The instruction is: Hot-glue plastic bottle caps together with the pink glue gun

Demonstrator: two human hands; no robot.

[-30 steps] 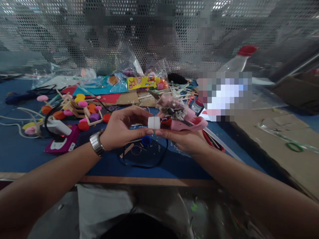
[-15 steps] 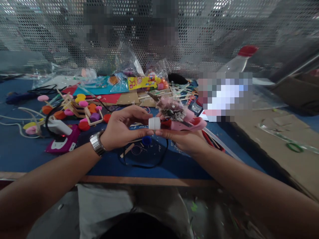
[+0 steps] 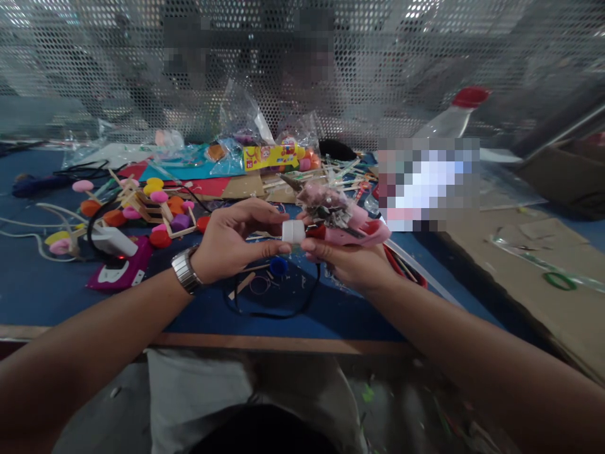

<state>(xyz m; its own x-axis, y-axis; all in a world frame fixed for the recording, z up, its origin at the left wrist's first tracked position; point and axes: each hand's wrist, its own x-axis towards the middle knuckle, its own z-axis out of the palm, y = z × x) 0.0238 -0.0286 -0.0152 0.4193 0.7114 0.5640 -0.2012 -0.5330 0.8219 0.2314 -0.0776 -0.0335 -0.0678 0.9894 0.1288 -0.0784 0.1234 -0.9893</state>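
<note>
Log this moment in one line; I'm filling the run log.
left hand: pinches white cylinder | right hand: holds pink craft piece, thumb by cylinder | below: blue cap on table

Perforated metal screen spans 10 to 2 o'clock, backlit brightest at 1 o'clock; blue tabletop fills the centre; wooden front edge at 6 o'clock; brown cardboard sheet at 4 o'clock.
</note>
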